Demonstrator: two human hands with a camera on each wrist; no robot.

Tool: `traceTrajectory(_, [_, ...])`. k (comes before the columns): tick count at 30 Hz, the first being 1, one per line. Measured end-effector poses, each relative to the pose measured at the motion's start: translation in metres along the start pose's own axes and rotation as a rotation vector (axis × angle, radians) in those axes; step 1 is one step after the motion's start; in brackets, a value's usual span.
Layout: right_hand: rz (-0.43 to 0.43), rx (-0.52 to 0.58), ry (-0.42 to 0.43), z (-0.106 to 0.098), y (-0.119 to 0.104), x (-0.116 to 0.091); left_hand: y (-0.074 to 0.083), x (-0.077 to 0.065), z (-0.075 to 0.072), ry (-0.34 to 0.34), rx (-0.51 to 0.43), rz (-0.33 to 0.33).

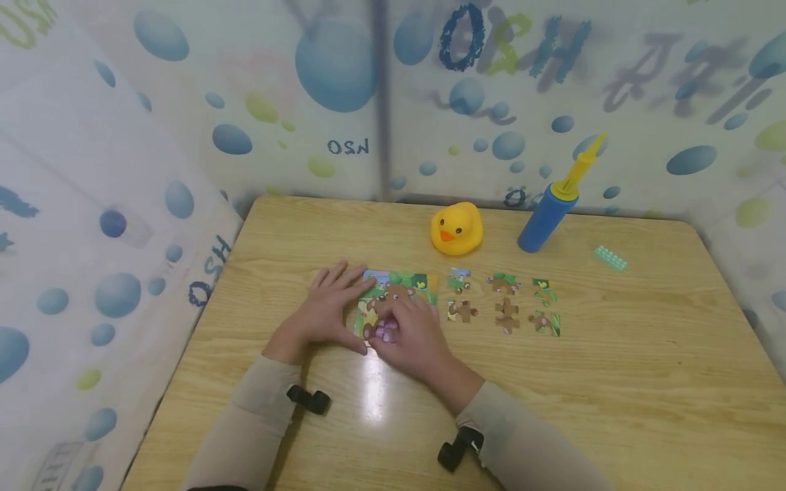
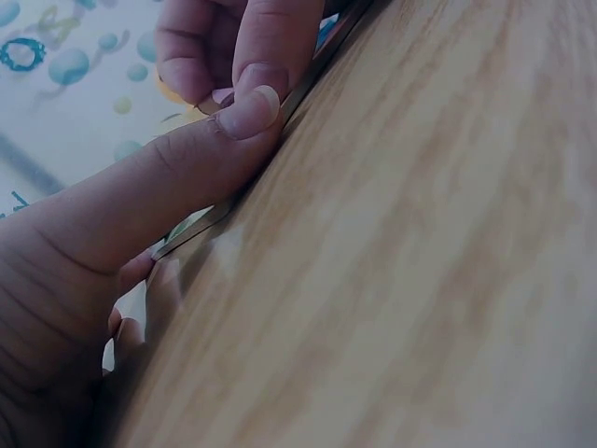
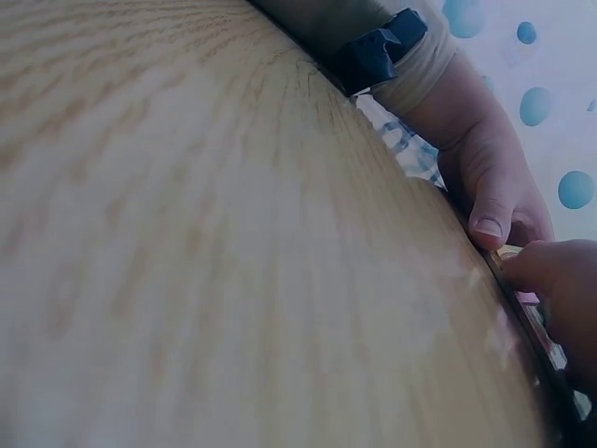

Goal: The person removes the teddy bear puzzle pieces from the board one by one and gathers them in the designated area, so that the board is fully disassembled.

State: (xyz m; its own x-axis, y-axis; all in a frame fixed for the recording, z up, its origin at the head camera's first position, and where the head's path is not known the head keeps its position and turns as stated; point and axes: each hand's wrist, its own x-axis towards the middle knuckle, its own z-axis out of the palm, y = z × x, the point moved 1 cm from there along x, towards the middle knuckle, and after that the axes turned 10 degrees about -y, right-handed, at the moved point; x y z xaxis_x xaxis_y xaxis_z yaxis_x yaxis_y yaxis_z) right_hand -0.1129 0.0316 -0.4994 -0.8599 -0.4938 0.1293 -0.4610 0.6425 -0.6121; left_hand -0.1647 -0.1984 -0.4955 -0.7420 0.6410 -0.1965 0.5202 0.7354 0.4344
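A bear jigsaw puzzle (image 1: 402, 279) lies flat on the table between my two hands. Along its left side my left hand (image 1: 325, 310) rests with fingers spread and the thumb stretched toward the lower edge. My right hand (image 1: 420, 341) is over the lower part of the picture, its fingers bent down and pinching a small purple puzzle piece (image 2: 222, 95). In the left wrist view, the left thumb (image 2: 177, 168) reaches the right fingertips at the puzzle's edge. The right hand covers much of the picture's lower right.
Several loose puzzle pieces (image 1: 507, 307) lie in two rows right of the puzzle. Behind stand a yellow rubber duck (image 1: 457, 229) and a blue hand pump (image 1: 548, 217) with a yellow handle. A mint toy brick (image 1: 610, 258) lies farther right on the wooden table (image 1: 645, 382).
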Motion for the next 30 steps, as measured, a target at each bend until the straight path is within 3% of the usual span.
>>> traceTrajectory(10, [-0.114, -0.003, 0.068, -0.001, -0.001, -0.006, 0.005, -0.002, -0.004, 0.006, 0.0, 0.011])
traceTrajectory(24, [-0.126, -0.002, 0.119, -0.004, -0.002, -0.009, 0.003, 0.0, -0.002, -0.015, -0.002, -0.005])
traceTrajectory(30, [-0.174, -0.007, 0.164, -0.006, 0.001, -0.015, 0.002, 0.0, -0.001, -0.007, 0.001, -0.008])
